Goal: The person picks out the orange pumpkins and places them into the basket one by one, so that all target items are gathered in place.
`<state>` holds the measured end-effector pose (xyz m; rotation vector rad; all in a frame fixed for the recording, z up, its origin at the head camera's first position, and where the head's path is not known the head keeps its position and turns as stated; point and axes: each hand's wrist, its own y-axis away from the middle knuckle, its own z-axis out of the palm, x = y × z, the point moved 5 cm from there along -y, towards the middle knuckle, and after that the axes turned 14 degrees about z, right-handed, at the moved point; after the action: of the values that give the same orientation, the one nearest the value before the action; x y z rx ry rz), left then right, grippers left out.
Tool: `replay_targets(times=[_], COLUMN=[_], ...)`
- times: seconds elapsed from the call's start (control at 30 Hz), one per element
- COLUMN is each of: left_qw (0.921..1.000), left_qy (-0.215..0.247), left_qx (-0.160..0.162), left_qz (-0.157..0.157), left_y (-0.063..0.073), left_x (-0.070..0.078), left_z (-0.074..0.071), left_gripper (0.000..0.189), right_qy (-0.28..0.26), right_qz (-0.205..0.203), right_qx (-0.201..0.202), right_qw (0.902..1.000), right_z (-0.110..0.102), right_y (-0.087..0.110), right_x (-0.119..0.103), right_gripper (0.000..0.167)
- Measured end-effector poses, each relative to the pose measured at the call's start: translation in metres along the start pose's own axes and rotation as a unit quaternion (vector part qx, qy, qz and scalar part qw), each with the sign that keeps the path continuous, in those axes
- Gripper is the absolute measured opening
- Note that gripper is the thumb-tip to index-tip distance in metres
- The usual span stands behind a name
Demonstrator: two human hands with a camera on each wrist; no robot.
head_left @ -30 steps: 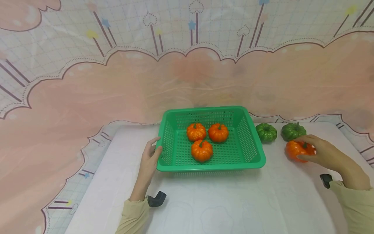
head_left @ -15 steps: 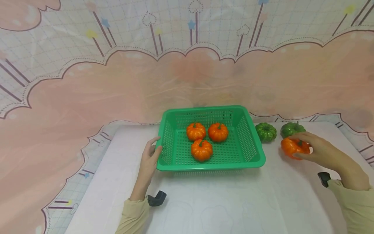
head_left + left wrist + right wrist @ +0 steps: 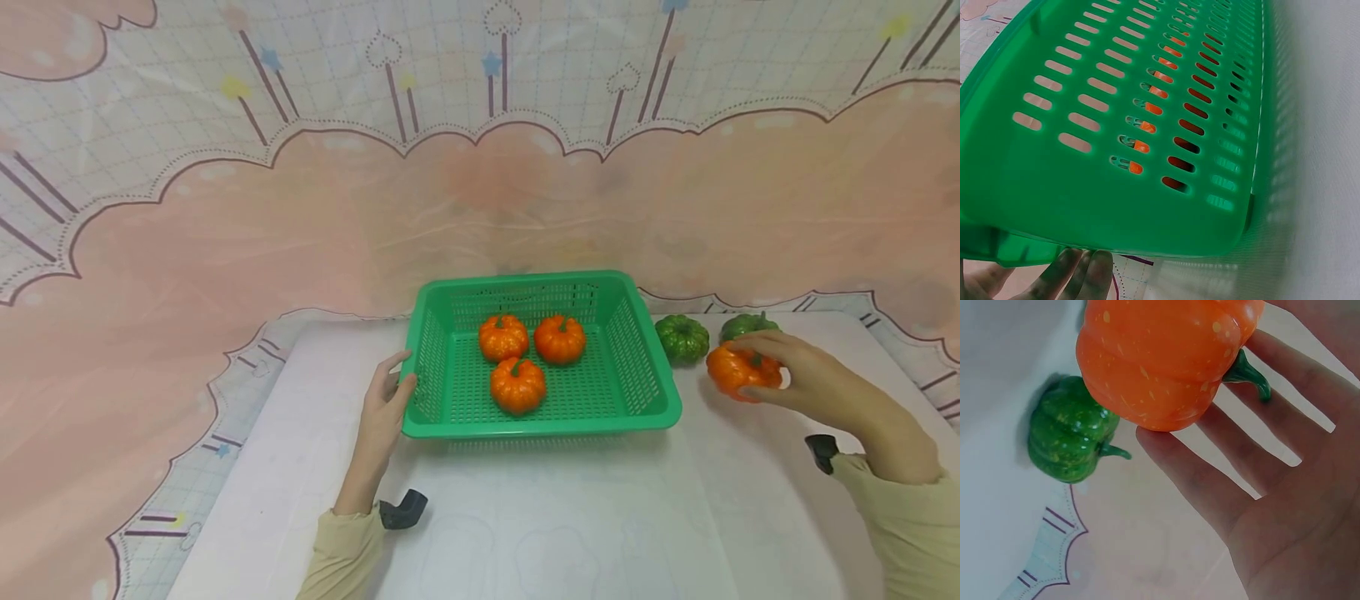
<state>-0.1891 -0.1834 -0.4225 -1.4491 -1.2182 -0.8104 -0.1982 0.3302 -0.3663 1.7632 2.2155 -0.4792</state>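
My right hand (image 3: pixel 817 379) holds a glossy orange toy pumpkin (image 3: pixel 738 372) between thumb and fingers, right of the basket. In the right wrist view the fingertips press the side of this orange pumpkin (image 3: pixel 1154 362), its green stem pointing toward the palm. A green basket (image 3: pixel 540 428) with slotted walls stands mid-table, with three orange pumpkins (image 3: pixel 518 387) inside. At its left rim rests my left hand (image 3: pixel 384 412), thumb and fingers spread. Fingertips (image 3: pixel 1099 269) touch the rim's edge in the left wrist view.
Two green pumpkins stand at the back right: one (image 3: pixel 682 340) beside the basket, the other (image 3: pixel 748 325) partly hidden behind my right hand and the held pumpkin. A patterned cloth backdrop (image 3: pixel 480 217) rises behind the white table (image 3: pixel 525 533).
My right hand has carried the orange pumpkin a little left and toward the back, covering more of the rear green pumpkin. The left hand and basket have stayed put.
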Motion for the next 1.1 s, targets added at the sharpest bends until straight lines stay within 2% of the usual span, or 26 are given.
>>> replay_targets(times=[0.2, 0.53, 1.1], left_qw=[1.0, 1.0, 1.0], left_qy=[-0.001, 0.005, -0.006], left_qx=[-0.002, 0.0, 0.001], left_qz=[0.001, -0.004, -0.006], left_y=[0.0, 0.0, -0.001], left_x=[0.0, 0.0, 0.0], left_z=[0.0, 0.0, 0.0], left_gripper=[0.047, 0.047, 0.047], right_qy=[0.024, -0.002, 0.001], right_qz=[-0.027, -0.018, -0.041], right_qx=[0.031, 0.005, 0.006], right_qw=[0.9989, 0.9998, 0.9991], right_z=[-0.005, -0.01, -0.014], right_y=[0.0, -0.003, -0.01], right_x=[-0.009, -0.026, -0.047], right_gripper=[0.057, 0.057, 0.054])
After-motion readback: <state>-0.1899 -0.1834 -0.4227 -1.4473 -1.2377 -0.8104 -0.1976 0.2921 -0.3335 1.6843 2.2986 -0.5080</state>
